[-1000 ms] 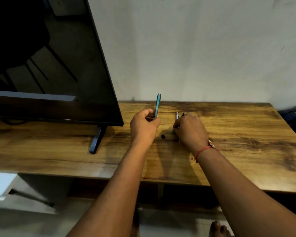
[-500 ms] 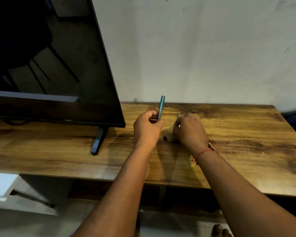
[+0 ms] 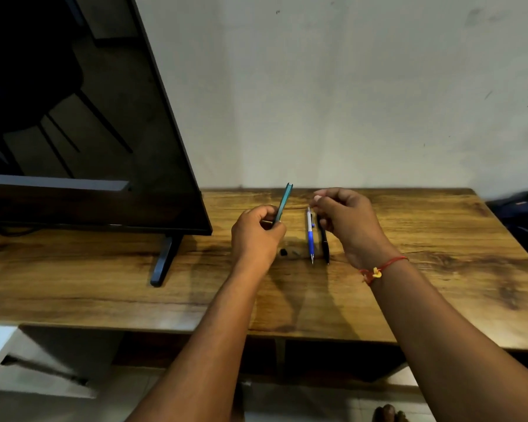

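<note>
The teal pen barrel [image 3: 284,205] stood tilted a little to the right in the left hand [image 3: 256,236], just left of the blue pen [image 3: 310,239] and raised off the table [image 3: 104,284]. The thumb and curled fingers pinched its lower end, and its top stood free. Nearer than the blue pen, on the right wrist, sat a red thread bracelet [image 3: 381,268]. A small black piece [image 3: 283,252] lay on the wood just left of the blue pen's tip. The blue pen lay lengthwise, tip towards the person, with a black pen [image 3: 324,242] parallel just right of it. The right hand [image 3: 348,223] hung above the far ends of both pens, fingers curled, with thumb and forefinger tips together. Whether they pinched something small could not be told. Well left of the blue pen a television [image 3: 73,117] stood on its foot [image 3: 162,260], and beyond rose the pale wall [image 3: 348,86].
</note>
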